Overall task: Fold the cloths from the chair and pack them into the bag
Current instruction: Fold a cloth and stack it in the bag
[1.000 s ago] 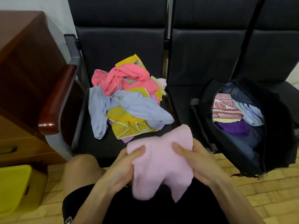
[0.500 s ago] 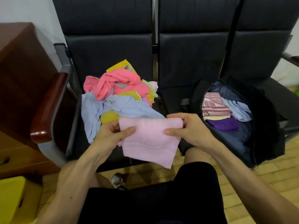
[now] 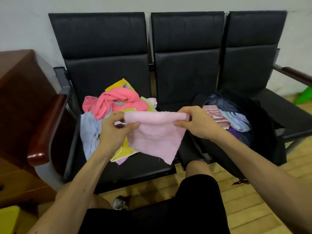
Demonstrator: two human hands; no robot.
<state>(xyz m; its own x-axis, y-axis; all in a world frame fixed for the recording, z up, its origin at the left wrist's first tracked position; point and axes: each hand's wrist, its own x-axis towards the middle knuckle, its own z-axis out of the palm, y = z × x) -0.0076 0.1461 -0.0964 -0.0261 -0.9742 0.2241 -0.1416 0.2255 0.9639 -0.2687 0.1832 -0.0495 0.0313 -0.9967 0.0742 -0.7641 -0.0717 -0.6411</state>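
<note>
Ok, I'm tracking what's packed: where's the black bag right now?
Head view, right side: the open black fabric bag stands on the black chair seats, just beyond the right hand.

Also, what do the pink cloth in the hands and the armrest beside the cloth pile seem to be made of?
Pink cloth: likely terry-like fabric, matte, with a fuzzy nap, hanging limply. Armrest: probably varnished wood, red-brown with a glossy highlight; plastic is possible.
</note>
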